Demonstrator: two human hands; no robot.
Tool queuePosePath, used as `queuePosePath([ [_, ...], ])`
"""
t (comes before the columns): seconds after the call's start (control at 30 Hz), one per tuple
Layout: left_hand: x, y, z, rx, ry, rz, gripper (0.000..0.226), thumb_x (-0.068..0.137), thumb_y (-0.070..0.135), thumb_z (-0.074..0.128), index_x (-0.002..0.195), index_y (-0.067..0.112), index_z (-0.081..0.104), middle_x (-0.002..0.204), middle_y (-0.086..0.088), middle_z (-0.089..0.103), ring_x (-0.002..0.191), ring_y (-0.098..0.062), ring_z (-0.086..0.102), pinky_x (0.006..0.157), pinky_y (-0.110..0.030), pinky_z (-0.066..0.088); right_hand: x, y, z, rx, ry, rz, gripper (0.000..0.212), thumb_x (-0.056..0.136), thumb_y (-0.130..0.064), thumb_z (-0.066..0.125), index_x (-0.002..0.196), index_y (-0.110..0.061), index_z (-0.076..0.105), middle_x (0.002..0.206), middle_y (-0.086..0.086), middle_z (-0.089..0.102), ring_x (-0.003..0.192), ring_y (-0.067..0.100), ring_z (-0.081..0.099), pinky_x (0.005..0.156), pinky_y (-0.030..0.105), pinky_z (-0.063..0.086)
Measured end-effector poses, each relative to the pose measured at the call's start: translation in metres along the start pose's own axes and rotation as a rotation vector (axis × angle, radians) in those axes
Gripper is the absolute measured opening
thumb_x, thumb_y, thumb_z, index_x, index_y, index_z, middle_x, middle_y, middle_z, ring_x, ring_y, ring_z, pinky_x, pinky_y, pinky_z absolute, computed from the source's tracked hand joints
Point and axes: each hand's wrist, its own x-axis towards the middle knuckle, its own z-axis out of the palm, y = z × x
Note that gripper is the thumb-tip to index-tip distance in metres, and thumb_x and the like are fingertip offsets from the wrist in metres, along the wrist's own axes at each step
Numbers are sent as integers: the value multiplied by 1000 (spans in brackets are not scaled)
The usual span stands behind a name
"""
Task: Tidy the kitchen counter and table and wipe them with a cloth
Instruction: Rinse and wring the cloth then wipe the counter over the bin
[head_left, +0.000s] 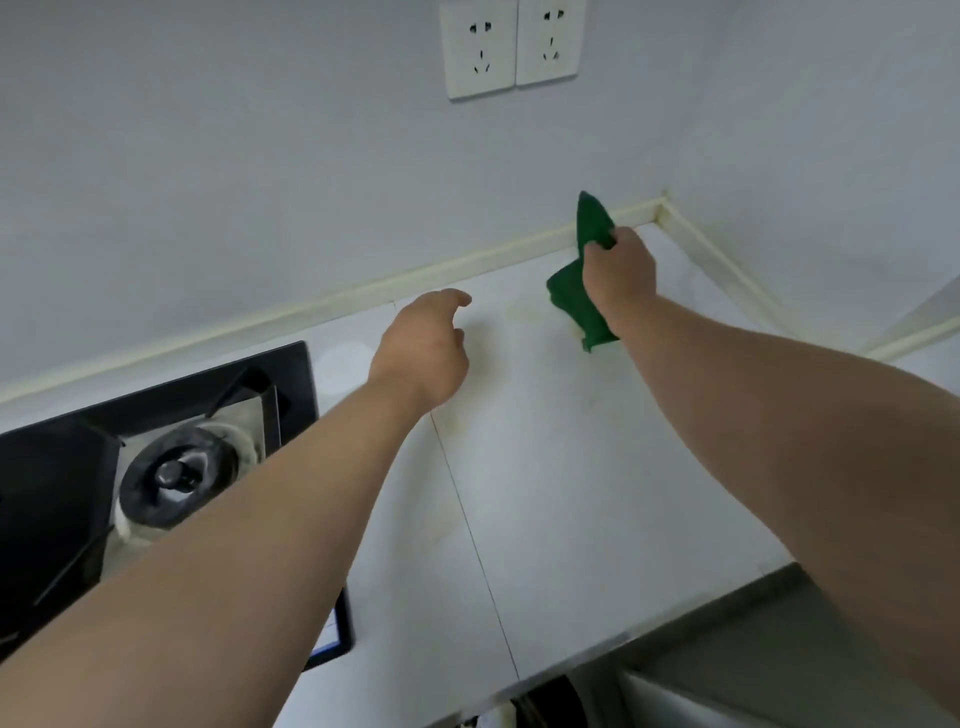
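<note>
Mid-wipe near back corner of counter (571, 493); green cloth (569, 293) bunched in right hand (621, 270); left hand (423, 353) loose, empty; faint stains (519, 314) yet to wipe.

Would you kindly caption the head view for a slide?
The right hand grips a green cloth at the counter, near the corner; the left hand holds nothing.
</note>
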Motion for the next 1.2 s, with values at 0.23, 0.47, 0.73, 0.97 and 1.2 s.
queuePosePath([
  [0.23,68,33,54,-43,-48,92,44,100,12,43,142,28,47,149,5,44,133,-17,45,104,-26,37,98,83,-31,-631,121,16,50,95,-26,55,140,-12,41,131,18,51,121,41,50,102,52,45],
  [0.47,98,39,104,-81,-118,111,42,100,13,43,140,26,48,147,4,47,133,-17,45,107,-26,36,137,141,-4,-899,-198,-154,52,104,-28,16,151,-6,28,160,15,28,147,37,25,112,57,31],
  [0.73,130,22,129,-137,-48,144,41,100,10,44,136,26,54,141,4,53,129,-14,49,106,-20,37,190,148,19,-1099,-54,-233,58,104,-40,15,157,-19,21,167,1,12,152,35,8,117,62,-5],
  [0.97,145,-31,106,-164,73,97,40,97,6,44,129,25,60,132,7,59,124,-11,52,105,-22,40,242,139,44,-857,-127,-272,60,103,-30,24,156,-2,21,165,17,16,152,38,11,125,47,12],
  [1.2,145,-81,77,-210,174,-172,49,89,-4,36,119,23,65,123,8,63,109,-12,60,92,-24,50,176,118,91,-801,-233,-498,57,105,-29,22,154,0,29,161,19,25,150,39,18,124,46,15],
])
